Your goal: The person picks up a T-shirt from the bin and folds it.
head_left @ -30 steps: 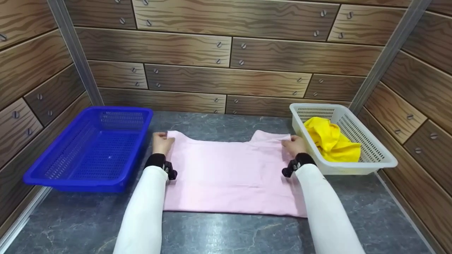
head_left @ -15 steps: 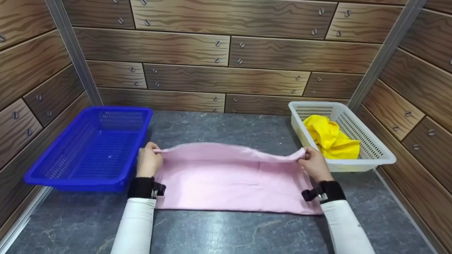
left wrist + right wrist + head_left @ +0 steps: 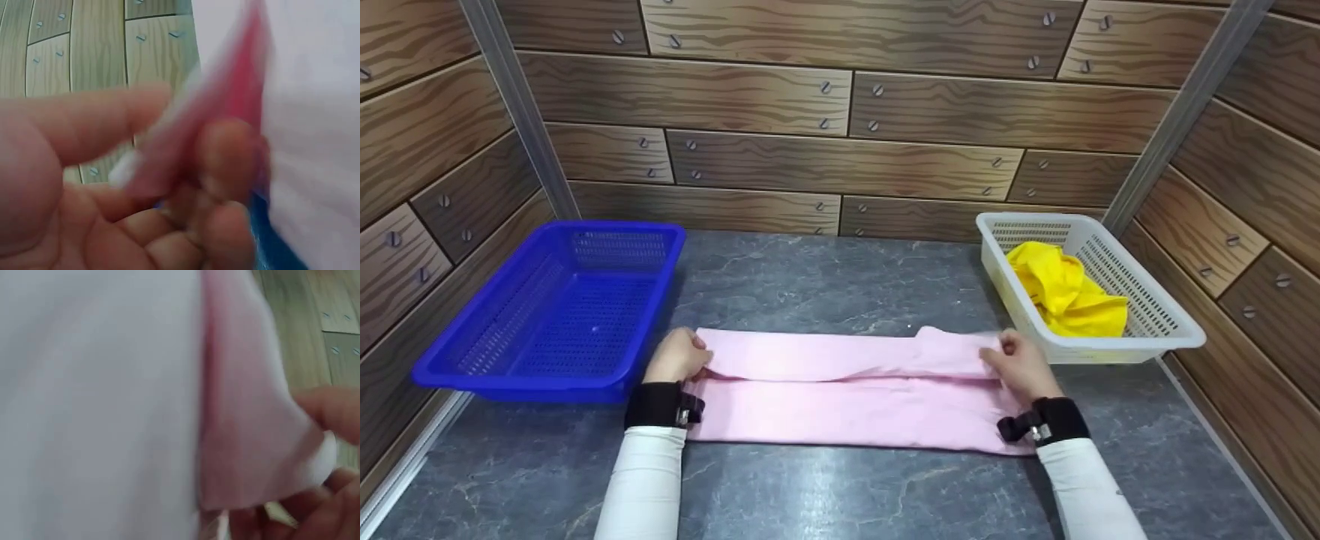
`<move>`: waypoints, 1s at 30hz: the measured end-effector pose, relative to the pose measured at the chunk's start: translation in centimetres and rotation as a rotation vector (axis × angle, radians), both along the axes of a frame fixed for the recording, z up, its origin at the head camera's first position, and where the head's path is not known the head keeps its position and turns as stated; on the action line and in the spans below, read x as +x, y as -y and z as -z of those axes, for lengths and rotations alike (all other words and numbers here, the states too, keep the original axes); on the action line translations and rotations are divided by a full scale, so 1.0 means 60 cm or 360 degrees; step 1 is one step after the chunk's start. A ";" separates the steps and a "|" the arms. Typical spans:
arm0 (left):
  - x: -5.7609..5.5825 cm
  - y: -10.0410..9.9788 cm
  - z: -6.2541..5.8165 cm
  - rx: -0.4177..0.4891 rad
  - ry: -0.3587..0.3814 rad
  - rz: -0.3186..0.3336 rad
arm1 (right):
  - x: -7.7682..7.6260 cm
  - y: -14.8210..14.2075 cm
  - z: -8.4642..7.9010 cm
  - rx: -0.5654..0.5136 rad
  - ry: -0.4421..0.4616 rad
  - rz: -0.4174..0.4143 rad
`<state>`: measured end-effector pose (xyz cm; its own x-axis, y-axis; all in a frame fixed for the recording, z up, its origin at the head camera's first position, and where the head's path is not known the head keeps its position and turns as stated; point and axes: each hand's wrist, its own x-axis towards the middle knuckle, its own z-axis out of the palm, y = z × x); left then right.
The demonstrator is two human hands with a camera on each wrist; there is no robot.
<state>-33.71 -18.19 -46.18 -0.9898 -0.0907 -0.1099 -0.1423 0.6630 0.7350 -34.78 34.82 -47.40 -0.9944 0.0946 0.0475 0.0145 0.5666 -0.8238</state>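
A pink cloth garment lies on the table in front of me, its far part folded toward me as a flap over the near part. My left hand holds the flap's left end; in the left wrist view the garment's edge runs between thumb and fingers, blurred. At the other end my right hand pinches the flap's right corner. The right wrist view shows that corner between the fingers, with a darker pink opening along the fold. A small raised bump of fabric shows near the flap's far right edge.
To the left stands a blue plastic basket with nothing in it. At the right a white basket holds a crumpled yellow cloth. Wood-patterned walls enclose the grey marbled table at the back and sides.
Both hands lift the garment's far edge, spread slightly apart and bring it toward the body. The garment goes from a deep rectangle to a narrower strip with a flap on top.
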 end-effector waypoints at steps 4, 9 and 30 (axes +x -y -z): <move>0.000 0.000 -0.005 0.0094 -0.0116 -0.0058 | 0.006 -0.012 -0.017 -0.0194 -0.0077 -0.0039; 0.002 0.001 0.002 0.0048 0.0103 0.0071 | 0.009 -0.031 -0.010 0.0084 0.0222 -0.0221; 0.001 0.008 0.012 -0.0101 0.0137 0.0136 | 0.019 -0.054 -0.024 0.0110 0.0440 -0.1135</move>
